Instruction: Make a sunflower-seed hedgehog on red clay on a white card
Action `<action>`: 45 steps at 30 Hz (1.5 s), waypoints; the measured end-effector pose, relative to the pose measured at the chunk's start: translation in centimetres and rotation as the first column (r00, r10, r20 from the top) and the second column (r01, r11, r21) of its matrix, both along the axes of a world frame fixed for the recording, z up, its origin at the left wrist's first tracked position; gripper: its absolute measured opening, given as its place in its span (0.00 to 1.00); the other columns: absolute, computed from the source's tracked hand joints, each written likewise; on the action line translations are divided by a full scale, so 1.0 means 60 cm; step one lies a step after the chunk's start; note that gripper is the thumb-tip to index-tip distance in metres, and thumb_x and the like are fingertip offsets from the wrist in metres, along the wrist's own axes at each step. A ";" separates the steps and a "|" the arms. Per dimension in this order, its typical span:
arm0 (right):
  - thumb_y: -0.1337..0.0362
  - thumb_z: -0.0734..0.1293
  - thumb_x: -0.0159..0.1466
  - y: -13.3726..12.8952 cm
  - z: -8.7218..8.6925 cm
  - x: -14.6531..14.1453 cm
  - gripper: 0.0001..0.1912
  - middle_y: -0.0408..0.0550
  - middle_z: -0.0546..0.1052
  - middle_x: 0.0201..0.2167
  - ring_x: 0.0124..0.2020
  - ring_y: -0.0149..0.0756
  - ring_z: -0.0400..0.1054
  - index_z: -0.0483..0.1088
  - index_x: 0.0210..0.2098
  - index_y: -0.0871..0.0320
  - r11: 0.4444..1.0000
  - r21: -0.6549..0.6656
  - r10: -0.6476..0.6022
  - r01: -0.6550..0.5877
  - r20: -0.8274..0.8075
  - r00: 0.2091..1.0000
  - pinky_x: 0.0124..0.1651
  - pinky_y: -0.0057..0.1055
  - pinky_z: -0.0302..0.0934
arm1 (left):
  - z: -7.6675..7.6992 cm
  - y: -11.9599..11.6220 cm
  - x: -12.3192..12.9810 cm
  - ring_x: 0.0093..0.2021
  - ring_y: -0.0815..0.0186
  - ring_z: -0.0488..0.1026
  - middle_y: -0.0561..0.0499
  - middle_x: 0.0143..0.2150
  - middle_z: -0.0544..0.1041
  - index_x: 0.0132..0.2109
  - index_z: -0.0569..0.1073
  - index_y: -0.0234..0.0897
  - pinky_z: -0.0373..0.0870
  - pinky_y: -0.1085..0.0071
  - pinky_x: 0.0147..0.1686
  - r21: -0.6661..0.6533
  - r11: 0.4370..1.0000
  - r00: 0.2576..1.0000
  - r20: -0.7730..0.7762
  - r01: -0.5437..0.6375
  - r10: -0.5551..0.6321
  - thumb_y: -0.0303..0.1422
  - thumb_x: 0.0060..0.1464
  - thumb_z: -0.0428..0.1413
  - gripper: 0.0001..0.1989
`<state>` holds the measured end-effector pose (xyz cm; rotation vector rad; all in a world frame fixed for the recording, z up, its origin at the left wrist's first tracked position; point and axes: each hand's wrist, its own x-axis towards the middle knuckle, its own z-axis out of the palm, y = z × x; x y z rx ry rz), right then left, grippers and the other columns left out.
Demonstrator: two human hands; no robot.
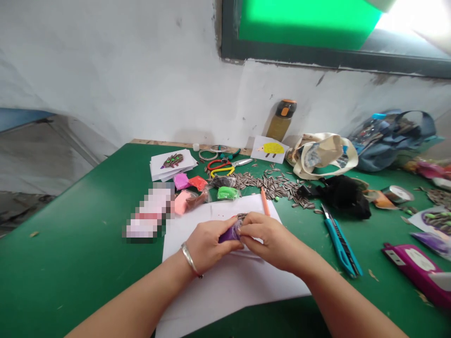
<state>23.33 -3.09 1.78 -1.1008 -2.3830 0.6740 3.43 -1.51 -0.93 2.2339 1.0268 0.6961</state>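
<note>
My left hand (207, 239), with a silver bangle at the wrist, is closed round a packet of purple modelling clay (228, 234) in clear wrapping. The fingers of my right hand (264, 237) pinch the wrapping at its right side. Both hands are above white paper sheets (197, 291) on the green table. Partly hidden behind the fingers is a patch of sunflower seeds (241, 216) on the paper. An orange pencil (265, 202) lies at the sheet's far edge. Near it are packets of green clay (228, 193), pink clay (181, 202) and red clay (198, 182).
Loose sunflower seeds (278, 185) spread behind the paper, beside red-and-yellow scissors (225, 168). To the right lie a teal utility knife (340, 241), a black bag (347, 197) and a magenta case (419, 272). A bottle (281, 119) stands against the wall; seed-hedgehog cards (172, 162) lie left.
</note>
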 end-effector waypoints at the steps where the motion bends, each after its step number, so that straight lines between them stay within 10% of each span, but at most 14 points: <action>1: 0.69 0.62 0.64 0.000 -0.003 -0.002 0.10 0.46 0.69 0.30 0.34 0.30 0.62 0.71 0.27 0.60 1.000 0.018 -0.017 0.017 0.004 1.000 0.36 0.27 0.57 | 0.002 0.000 0.001 0.43 0.62 0.77 0.50 0.46 0.80 0.53 0.72 0.41 0.73 0.68 0.44 -0.007 1.000 1.000 0.011 -0.005 0.005 0.40 0.53 0.59 0.20; 20: 0.68 0.59 0.65 -0.001 -0.010 -0.010 0.08 0.46 0.69 0.32 0.32 0.30 0.63 0.70 0.34 0.57 0.977 -0.025 -0.213 0.213 0.013 0.977 0.35 0.28 0.57 | -0.006 0.005 -0.001 0.42 0.60 0.77 0.47 0.45 0.80 0.54 0.71 0.38 0.73 0.65 0.44 0.127 0.989 0.997 0.028 -0.072 0.069 0.43 0.56 0.56 0.21; 45: 0.68 0.57 0.67 0.004 -0.019 -0.009 0.10 0.45 0.72 0.31 0.34 0.32 0.64 0.68 0.33 0.57 0.986 -0.066 -0.148 0.151 0.049 0.988 0.36 0.28 0.56 | -0.015 0.005 0.001 0.42 0.59 0.78 0.46 0.45 0.79 0.54 0.71 0.38 0.74 0.62 0.43 0.243 0.964 0.993 -0.022 -0.107 0.116 0.42 0.56 0.57 0.21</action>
